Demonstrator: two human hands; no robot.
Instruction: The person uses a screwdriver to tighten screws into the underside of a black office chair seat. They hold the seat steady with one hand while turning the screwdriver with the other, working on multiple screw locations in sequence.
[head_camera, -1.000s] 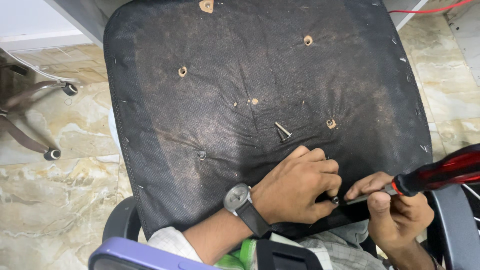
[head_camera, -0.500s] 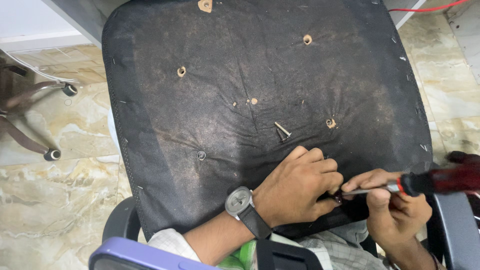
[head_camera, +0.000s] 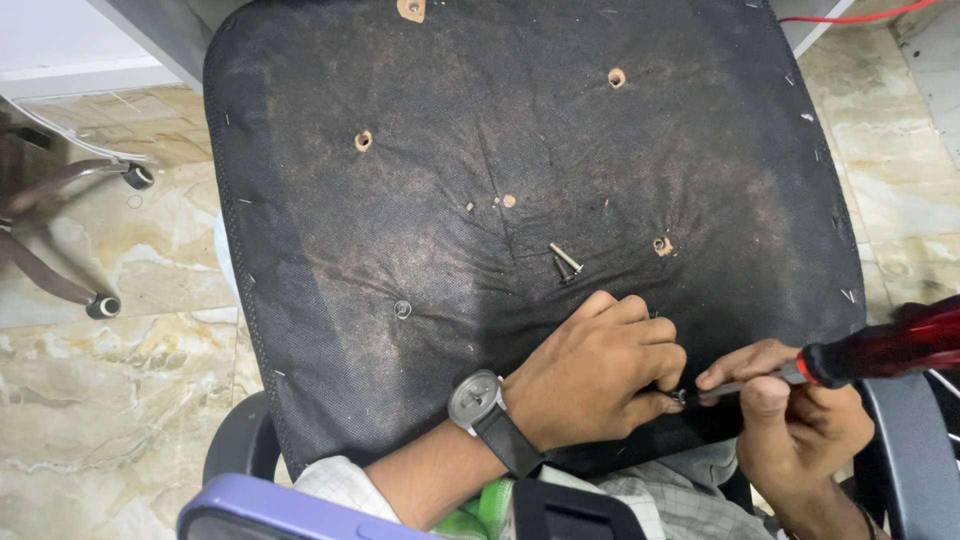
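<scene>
Fingers of your left hand (head_camera: 600, 370) pinch a screw (head_camera: 679, 398) at the seat's (head_camera: 480, 150) near edge; your right hand (head_camera: 800, 420) grips the screwdriver (head_camera: 880, 350), handle now raised versus half a second ago, tip seated.

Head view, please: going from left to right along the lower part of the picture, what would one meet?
Chair caster → wristwatch → left hand → right hand → red screwdriver handle.
</scene>
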